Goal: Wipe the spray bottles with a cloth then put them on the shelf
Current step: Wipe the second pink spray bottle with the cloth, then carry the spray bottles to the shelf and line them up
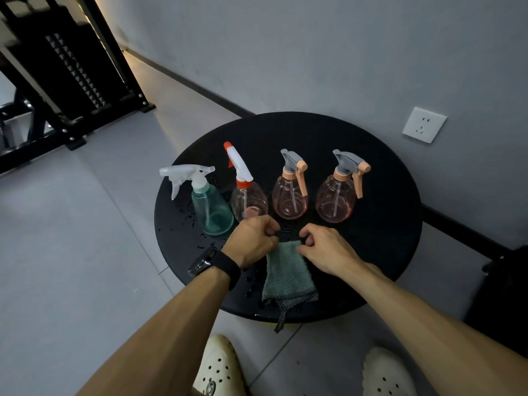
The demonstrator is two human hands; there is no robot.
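Note:
Several spray bottles stand in a row on a round black table point(385, 212): a teal one with a clear trigger point(213, 210), a clear pink one with a white and red trigger point(248, 201), and two pink ones with grey and orange triggers point(290, 200) point(337, 201). A green cloth point(287, 274) lies on the table's near side, its dark edge and loop hanging over the rim. My left hand point(251, 241) pinches the cloth's far left corner. My right hand point(325, 250) pinches its far right corner. Both hands are just in front of the bottles.
Water drops lie on the table's left and near side. A black metal shelf frame point(71, 78) stands on the floor at the far left. A wall with a white socket point(424, 124) runs behind the table. A dark object point(503, 287) sits at the right.

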